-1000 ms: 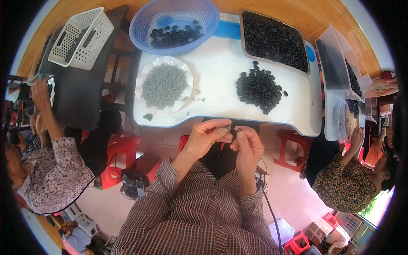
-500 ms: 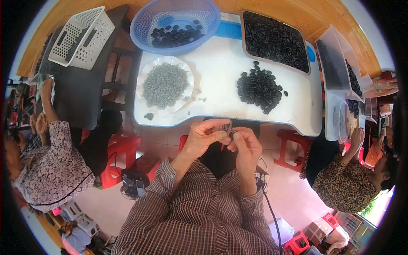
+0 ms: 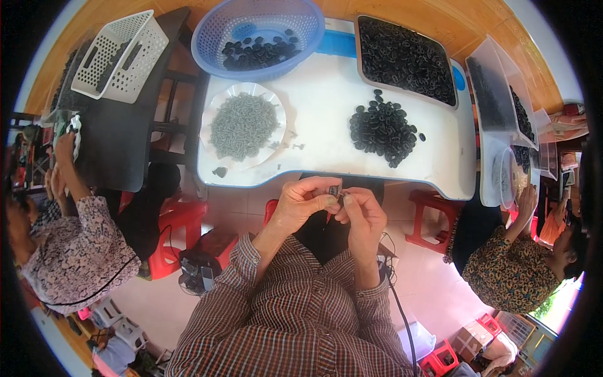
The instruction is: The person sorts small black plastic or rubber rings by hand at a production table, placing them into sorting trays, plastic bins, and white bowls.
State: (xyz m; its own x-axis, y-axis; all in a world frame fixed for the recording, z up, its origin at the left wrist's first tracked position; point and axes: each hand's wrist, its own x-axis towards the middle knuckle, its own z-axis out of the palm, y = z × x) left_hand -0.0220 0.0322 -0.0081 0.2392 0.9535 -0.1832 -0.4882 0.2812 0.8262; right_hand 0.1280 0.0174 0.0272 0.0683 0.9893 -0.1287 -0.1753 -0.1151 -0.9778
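Observation:
My left hand (image 3: 306,202) pinches a small dark part (image 3: 334,189) between thumb and fingertips, just past the table's front edge. Close against it, my right hand (image 3: 361,212) is closed too, thumb and finger meeting at the part's right side. Whether the right fingers hold a separate tiny piece is too small to tell. Beyond the hands, to the right, lies a heap of black oval ring-shaped pieces (image 3: 384,133). On the left, a white fluted plate (image 3: 281,132) bears a mound of small grey slender pieces (image 3: 244,125).
A blue perforated basin (image 3: 311,47) with black pieces stands at the back left of the white table (image 3: 320,119). A tray (image 3: 408,60) full of black pieces sits back right. Co-workers sit at both sides, near a white basket (image 3: 135,75) and clear bins (image 3: 493,119).
My hands stay nearly still around the small part, with only slight finger movement. The co-worker at the left has shifted an arm a little.

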